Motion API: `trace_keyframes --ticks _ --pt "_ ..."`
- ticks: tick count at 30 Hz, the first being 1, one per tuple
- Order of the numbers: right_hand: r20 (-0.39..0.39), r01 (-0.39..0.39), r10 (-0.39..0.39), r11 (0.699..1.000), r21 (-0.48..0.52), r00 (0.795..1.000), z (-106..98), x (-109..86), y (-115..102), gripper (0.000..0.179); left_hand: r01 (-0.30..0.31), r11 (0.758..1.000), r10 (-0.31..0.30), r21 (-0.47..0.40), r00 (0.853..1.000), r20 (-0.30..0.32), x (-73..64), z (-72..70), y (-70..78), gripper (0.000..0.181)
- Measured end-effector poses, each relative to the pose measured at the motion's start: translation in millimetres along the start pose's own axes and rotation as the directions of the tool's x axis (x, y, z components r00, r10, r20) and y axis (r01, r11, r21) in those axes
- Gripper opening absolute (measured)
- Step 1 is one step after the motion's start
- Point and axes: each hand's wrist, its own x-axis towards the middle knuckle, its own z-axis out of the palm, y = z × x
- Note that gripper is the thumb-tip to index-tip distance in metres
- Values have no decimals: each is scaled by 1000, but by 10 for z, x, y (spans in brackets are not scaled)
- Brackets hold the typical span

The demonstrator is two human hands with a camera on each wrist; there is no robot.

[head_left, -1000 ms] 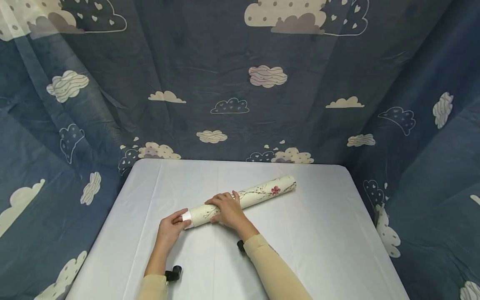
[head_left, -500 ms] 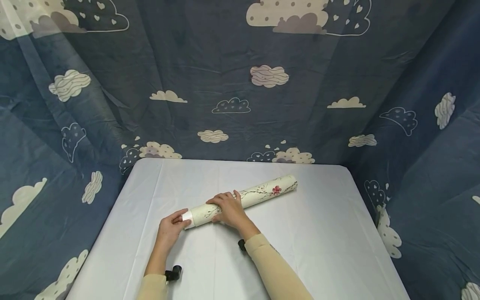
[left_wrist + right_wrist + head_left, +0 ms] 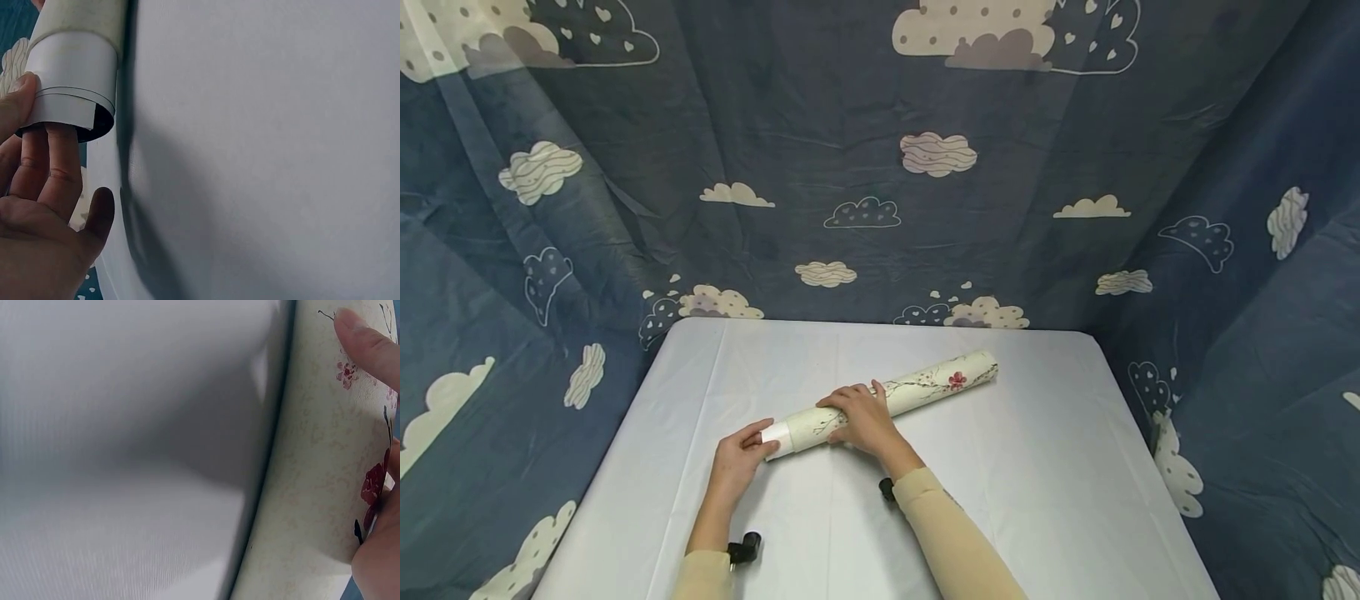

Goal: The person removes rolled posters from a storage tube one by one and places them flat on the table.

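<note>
A long cream roll [image 3: 928, 385], printed with dark branches and red flowers, lies slantwise over the white table. Out of its near left end sticks a white rolled sheet [image 3: 75, 62], whose overlapping edge shows in the left wrist view. My left hand [image 3: 735, 461] pinches the end of that white sheet, thumb on the outside and fingertips inside the opening. My right hand [image 3: 862, 421] grips the cream roll left of its middle, fingers over the top and thumb on the near side. The palm side of the right hand is hidden in the head view.
The white-covered table [image 3: 1037, 467] runs beneath the roll and both forearms. Dark blue curtains [image 3: 820, 125] with cloud prints enclose its back and sides. A small black wrist camera [image 3: 745, 547] sits by the left sleeve, and another black camera [image 3: 887, 490] by the right.
More of the white rolled sheet shows at the left end. The cream roll and right hand have shifted slightly right, while the left hand has moved slightly left.
</note>
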Motion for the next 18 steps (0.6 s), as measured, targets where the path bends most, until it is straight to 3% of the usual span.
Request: trace_keyframes --ticks 18 --pt "-8 -43 43 999 16 999 -50 -44 137 65 -7 1000 7 13 1000 -5 -19 -20 -11 46"
